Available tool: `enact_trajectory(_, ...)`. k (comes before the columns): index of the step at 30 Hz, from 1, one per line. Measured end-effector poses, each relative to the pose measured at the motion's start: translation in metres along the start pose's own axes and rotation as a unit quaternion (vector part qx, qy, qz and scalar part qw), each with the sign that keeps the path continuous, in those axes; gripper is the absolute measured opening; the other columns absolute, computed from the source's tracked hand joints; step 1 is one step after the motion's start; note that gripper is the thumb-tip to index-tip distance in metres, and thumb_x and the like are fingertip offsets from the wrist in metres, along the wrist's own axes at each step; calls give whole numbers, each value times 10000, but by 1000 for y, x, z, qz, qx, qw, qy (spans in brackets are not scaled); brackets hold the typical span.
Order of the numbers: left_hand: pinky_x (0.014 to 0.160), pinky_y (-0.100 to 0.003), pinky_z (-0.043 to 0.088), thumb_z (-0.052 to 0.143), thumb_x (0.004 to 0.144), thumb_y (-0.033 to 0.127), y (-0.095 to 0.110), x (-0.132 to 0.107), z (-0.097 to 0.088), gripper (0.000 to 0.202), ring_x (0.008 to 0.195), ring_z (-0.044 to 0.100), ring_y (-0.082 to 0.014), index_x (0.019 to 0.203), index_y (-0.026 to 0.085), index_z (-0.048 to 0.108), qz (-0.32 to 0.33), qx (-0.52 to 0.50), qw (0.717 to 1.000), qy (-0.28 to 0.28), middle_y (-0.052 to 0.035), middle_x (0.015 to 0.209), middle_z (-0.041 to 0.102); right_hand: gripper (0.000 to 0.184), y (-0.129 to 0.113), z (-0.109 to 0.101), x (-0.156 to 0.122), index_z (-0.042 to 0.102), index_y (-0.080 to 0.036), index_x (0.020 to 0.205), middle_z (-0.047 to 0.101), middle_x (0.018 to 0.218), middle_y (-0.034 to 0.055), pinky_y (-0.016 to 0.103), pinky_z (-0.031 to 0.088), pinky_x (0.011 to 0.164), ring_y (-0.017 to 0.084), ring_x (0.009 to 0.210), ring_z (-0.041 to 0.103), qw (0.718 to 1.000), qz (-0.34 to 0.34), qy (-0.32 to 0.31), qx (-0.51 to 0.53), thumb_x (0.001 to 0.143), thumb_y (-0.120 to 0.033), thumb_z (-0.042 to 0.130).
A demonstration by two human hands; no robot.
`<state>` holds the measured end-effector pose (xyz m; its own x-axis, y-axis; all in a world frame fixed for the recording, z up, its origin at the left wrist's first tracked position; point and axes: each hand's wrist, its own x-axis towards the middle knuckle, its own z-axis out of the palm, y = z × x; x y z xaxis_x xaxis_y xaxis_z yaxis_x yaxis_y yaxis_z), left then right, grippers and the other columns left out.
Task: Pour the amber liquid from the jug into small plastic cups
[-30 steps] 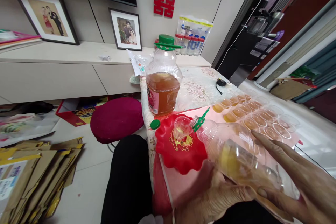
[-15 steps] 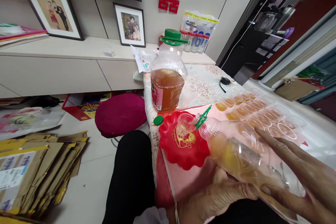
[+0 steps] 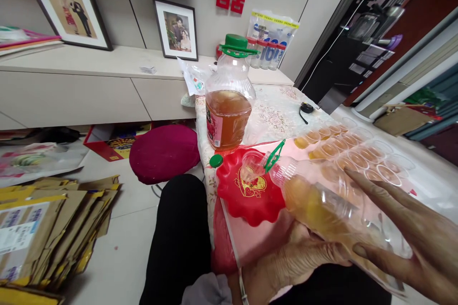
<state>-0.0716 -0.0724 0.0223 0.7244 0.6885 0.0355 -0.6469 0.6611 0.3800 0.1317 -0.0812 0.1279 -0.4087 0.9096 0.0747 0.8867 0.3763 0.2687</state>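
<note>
Both of my hands hold a large clear plastic bottle (image 3: 329, 205) tilted on its side, with amber liquid inside. My left hand (image 3: 289, 267) supports it from below. My right hand (image 3: 408, 233) lies over its top and base, fingers stretched along it. The bottle's open mouth, with a green ring, points at a small clear cup (image 3: 250, 167) that stands on a red scalloped plate (image 3: 239, 200). A loose green cap (image 3: 215, 160) lies beside the plate.
A second bottle (image 3: 229, 105) with a green cap and amber liquid stands behind the plate. Several small cups (image 3: 343, 147), some filled, stand in rows on a pink tray at the right. A dark red cushion (image 3: 164, 152) and flattened cardboard (image 3: 46, 228) lie on the floor at the left.
The liquid in the tilted bottle has run further toward its neck. The view has shifted slightly; both hands keep their hold.
</note>
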Motion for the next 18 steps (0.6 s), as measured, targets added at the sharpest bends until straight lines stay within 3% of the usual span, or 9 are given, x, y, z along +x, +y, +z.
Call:
enact_trajectory(4,1231,-643,311,968,588,233,3,-2,3,881,1491,441,-414,1392,284,612,4,1,1000,-7,-130,1522,560,977,-3,-4,7,193,-232,1667,653,1420,201,557,656,868,456,1193,698,999,-28,24,-27,869,-672,544)
enact_trajectory(9,1241,-615,313,952,625,228,-1,-2,-2,848,1452,504,-373,1399,276,609,13,-5,1000,-5,-133,1447,623,994,4,3,-2,220,-258,1665,580,1526,189,625,599,979,459,1307,627,1000,-2,7,-10,850,-717,556)
enact_trajectory(13,1226,-605,341,930,672,241,0,-4,-1,858,1469,486,-367,1443,313,560,7,5,1000,-20,-122,1507,573,992,4,4,0,212,-256,1667,590,1516,187,625,603,969,466,1330,607,1000,-7,8,-13,854,-715,549)
enact_trajectory(18,1245,-625,296,959,591,192,-2,0,-2,933,1471,478,-385,1435,275,571,1,-9,1000,-13,-135,1454,617,972,-3,-5,10,213,-245,1663,664,1418,188,600,642,887,467,1260,656,999,-27,27,-23,864,-689,543)
